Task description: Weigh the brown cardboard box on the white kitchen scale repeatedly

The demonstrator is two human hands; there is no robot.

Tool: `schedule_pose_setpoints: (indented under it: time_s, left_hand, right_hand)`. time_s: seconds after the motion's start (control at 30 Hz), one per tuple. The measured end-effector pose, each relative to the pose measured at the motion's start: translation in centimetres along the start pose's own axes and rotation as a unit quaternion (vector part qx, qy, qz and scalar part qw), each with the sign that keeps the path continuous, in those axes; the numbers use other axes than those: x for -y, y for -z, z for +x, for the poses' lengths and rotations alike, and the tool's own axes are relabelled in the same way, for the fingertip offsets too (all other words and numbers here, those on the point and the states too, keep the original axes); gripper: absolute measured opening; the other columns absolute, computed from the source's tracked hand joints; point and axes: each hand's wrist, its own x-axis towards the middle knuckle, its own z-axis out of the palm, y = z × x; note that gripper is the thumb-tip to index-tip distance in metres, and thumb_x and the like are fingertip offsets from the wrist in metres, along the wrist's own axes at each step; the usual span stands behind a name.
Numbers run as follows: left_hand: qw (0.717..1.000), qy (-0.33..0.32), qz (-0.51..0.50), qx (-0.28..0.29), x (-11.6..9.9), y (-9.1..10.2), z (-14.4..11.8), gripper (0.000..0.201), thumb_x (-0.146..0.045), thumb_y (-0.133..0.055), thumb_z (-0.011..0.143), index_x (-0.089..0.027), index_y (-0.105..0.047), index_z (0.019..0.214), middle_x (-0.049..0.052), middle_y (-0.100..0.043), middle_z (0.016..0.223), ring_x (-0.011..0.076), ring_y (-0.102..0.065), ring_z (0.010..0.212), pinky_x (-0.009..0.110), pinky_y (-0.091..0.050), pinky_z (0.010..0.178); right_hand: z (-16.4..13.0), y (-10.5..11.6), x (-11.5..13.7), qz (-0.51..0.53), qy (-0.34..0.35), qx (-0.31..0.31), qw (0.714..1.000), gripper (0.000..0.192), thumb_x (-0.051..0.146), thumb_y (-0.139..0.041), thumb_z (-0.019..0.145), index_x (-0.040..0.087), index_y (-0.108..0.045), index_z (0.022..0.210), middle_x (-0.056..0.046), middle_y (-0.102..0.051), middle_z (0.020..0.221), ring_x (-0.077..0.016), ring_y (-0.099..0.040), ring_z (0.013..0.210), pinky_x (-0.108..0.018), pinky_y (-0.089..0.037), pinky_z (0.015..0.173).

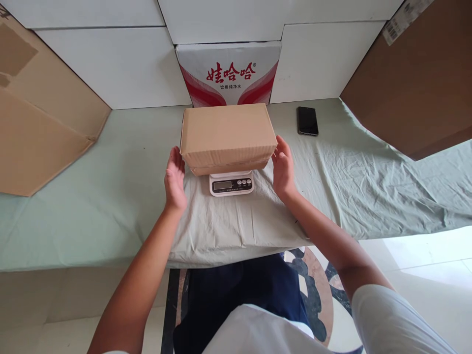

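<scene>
A closed brown cardboard box [228, 130] rests on a small white digital scale [232, 191], hiding most of its platform. The scale's front panel shows, with a grey display and several round buttons; no reading can be made out. My left hand [174, 179] stands upright at the box's left side, fingers stretched and palm turned inward. At the right end of the box is my right hand [283, 167], also open, its fingertips close to the box's corner. Whether the fingertips touch the cardboard is hard to tell.
A black phone [307, 121] lies to the right on the green cloth [121, 196]. Behind the box stands a white and red carton [230, 73] against white panels [110, 64]. Large cardboard pieces flank the table, one left [47, 118] and one right [416, 83].
</scene>
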Motion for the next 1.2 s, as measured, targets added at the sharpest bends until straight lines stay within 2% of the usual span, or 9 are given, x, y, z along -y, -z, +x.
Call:
schedule_pose_setpoints:
  time_s: [0.47,0.7,0.83,1.2]
  left_hand:
    - [0.999,0.025,0.015,-0.014,-0.7,-0.6,-0.2,0.092,-0.09,-0.028,0.086,-0.032,-0.048,0.154,0.006,-0.042,0.17,0.0311,-0.036,0.159,0.05,-0.032,0.131]
    - [1.0,0.01,-0.008,0.003,-0.8,-0.8,-0.3,0.084,-0.084,-0.028,0.091,-0.032,-0.048,0.155,0.006,-0.042,0.169,0.0308,-0.035,0.16,0.052,-0.03,0.131]
    - [0.999,0.006,-0.027,0.016,-1.0,-0.9,-0.5,0.079,-0.082,-0.032,0.092,-0.033,-0.053,0.151,0.006,-0.045,0.167,0.0309,-0.034,0.16,0.052,-0.028,0.132]
    - [1.0,0.016,-0.017,0.017,-1.3,-1.3,-0.7,0.084,-0.085,-0.035,0.088,-0.031,-0.055,0.148,0.009,-0.048,0.165,0.0329,-0.036,0.159,0.054,-0.028,0.131]
  right_hand:
    - [0.1,0.1,-0.1,-0.021,0.023,0.028,0.999,0.058,0.071,-0.05,0.089,0.043,-0.053,0.141,0.005,-0.054,0.158,-0.0298,-0.042,0.155,-0.059,-0.03,0.132]
    - [-0.1,0.0,0.1,-0.009,0.016,0.028,0.999,0.056,0.068,-0.052,0.09,0.042,-0.056,0.139,0.005,-0.054,0.159,-0.0304,-0.042,0.155,-0.059,-0.03,0.133]
    - [-0.1,0.0,0.2,-0.004,0.015,0.033,0.999,0.057,0.069,-0.052,0.089,0.041,-0.055,0.14,0.005,-0.053,0.16,-0.0307,-0.041,0.155,-0.059,-0.03,0.133]
    - [0.1,-0.4,-0.4,0.015,0.027,0.062,0.998,0.053,0.062,-0.056,0.089,0.04,-0.057,0.138,0.002,-0.056,0.155,-0.0327,-0.045,0.151,-0.061,-0.035,0.128]
